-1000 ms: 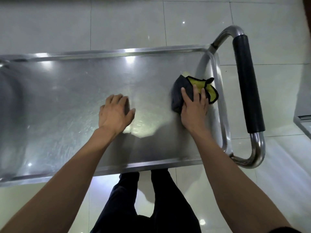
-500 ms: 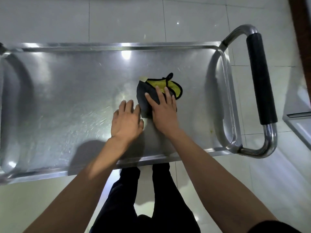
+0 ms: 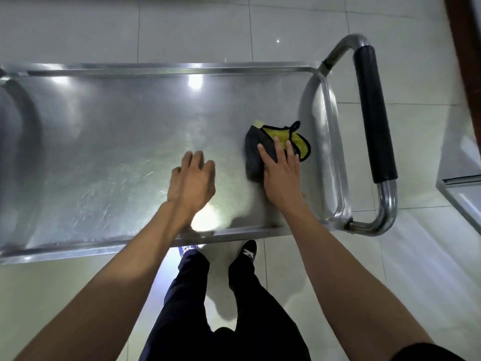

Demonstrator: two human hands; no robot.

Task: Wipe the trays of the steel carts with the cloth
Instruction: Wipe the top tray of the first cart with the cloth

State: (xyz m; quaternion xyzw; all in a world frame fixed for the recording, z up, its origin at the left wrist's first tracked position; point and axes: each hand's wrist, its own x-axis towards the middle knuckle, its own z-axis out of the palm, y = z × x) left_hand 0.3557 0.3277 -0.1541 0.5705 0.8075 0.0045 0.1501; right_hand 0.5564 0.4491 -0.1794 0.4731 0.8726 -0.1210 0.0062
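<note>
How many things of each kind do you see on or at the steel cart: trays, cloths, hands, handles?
Tray: 1
Cloth: 1
Hands: 2, left hand, right hand
Handle: 1
Total: 5

Top tray (image 3: 109, 131) of a steel cart, seen from above: a shallow rectangular pan with a raised rim and a scuffed, reflective floor. A folded grey-and-yellow cloth (image 3: 253, 152) lay on it near the right end, pressed flat by the right hand (image 3: 282, 175). The left hand (image 3: 191, 182) was over the tray's middle; contact could not be judged. The cart stood on a pale tiled floor (image 3: 78, 29).
</note>
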